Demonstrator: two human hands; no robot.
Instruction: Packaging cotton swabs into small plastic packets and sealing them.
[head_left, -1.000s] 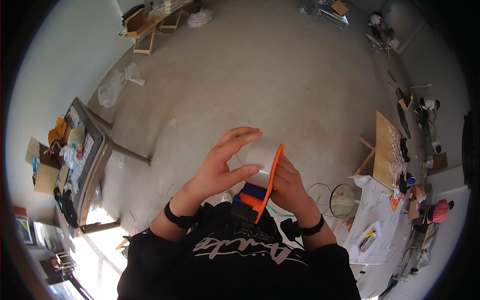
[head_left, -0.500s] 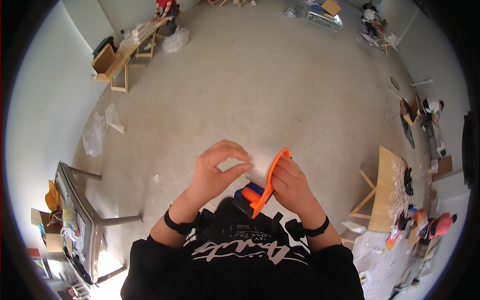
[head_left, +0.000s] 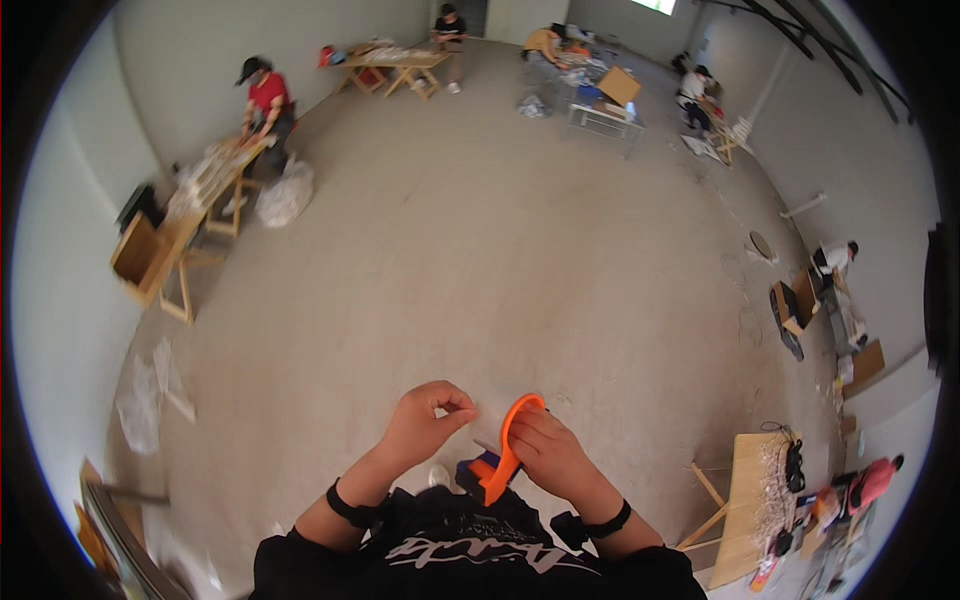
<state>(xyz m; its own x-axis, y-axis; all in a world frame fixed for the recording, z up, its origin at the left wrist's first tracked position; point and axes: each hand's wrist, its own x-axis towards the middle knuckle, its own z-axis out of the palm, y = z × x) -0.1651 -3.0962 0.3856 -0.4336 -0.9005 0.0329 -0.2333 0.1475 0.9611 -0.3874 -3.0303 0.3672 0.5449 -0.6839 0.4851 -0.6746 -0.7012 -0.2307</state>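
My right hand [head_left: 550,455] is wrapped around an orange and dark blue tape dispenser [head_left: 507,456] in front of my chest. Its orange frame rises in a curve beside my fingers, and the dark blue part sits low, toward my body. Clear tape is hard to make out against the floor. Just left of the dispenser, my left hand [head_left: 424,425] has thumb and fingertips pressed together in a pinch. Whatever lies between those fingertips, if anything, is too small to tell. The two hands are a short gap apart.
Wooden trestle tables stand at the left [head_left: 172,250] and lower right [head_left: 745,510], the latter covered with small pale pieces. A dark-framed table [head_left: 125,530] is at lower left. Plastic bags [head_left: 287,195] lie on the floor. Several people work at distant tables.
The view has tilted up, showing more of the far room, with my hands lower in the picture. My left thumb and fingertips, apart before, have closed together. The right hand keeps its hold.
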